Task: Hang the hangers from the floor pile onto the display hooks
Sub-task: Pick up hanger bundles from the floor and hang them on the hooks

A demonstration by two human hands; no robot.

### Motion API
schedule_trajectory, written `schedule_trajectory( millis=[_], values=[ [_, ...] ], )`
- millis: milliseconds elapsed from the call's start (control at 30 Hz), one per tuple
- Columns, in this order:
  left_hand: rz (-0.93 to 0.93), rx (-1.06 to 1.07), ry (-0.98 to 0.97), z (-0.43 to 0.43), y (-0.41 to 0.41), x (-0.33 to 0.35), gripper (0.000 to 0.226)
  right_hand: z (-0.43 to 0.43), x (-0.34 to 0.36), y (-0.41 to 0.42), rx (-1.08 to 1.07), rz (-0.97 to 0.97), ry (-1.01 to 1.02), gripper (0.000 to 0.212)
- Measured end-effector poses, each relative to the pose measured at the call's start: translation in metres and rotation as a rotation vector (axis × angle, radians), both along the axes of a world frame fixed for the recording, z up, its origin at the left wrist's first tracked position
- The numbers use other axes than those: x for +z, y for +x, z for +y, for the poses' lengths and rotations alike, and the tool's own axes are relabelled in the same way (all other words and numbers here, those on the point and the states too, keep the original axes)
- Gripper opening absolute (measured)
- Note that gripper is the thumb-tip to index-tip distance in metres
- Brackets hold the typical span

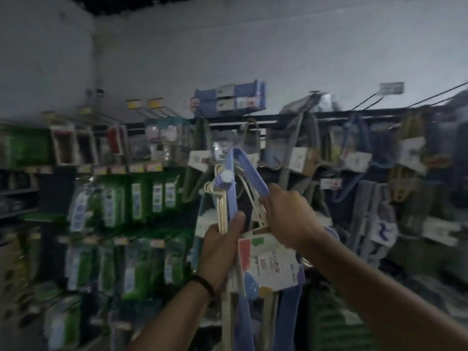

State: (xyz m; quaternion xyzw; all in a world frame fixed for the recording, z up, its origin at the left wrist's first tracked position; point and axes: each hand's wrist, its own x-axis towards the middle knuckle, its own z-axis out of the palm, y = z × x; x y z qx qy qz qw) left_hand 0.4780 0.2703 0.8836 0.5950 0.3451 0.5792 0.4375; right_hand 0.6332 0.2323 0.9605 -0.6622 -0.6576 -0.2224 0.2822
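I hold up a bundle of blue and cream plastic hangers with a printed paper label in front of the display rack. My left hand grips the cream hangers and a blue arm low on the bundle's left side. My right hand grips the blue hanger's right arm a little higher. The bundle's hook tops reach up toward the dark display rail, where other hanger packs hang from hooks. The picture is blurred, so I cannot tell whether the hooks touch a display hook.
Shelves of green packaged goods fill the left. More hanger packs and cloth items hang at the right. Blue and grey boxes sit on top of the rack against a grey wall.
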Motion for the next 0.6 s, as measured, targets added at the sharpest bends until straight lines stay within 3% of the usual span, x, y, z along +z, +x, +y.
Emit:
schedule_trajectory(
  millis=[67,167,367,467,533,600],
  values=[
    [0.085,0.048,0.027,0.007,0.042,0.012,0.088,-0.004,0.008,0.049,-0.097,-0.101,-0.001,0.018],
    [0.181,0.046,0.110,0.027,0.097,0.023,0.060,-0.023,0.021,0.112,-0.186,-0.214,-0.005,0.023],
    [0.285,0.036,0.304,0.089,0.171,0.053,0.035,-0.026,0.045,0.225,-0.189,0.031,0.141,0.015],
    [0.426,0.033,0.476,0.129,0.193,0.074,0.023,-0.018,0.061,0.264,-0.267,0.002,0.141,0.018],
    [0.510,0.045,0.574,0.154,0.201,0.088,0.021,-0.014,0.073,0.282,-0.304,0.017,0.132,0.014],
    [0.537,0.058,0.676,0.174,0.207,0.104,0.033,-0.006,0.086,0.297,-0.347,0.034,0.104,0.011]
  ],
)
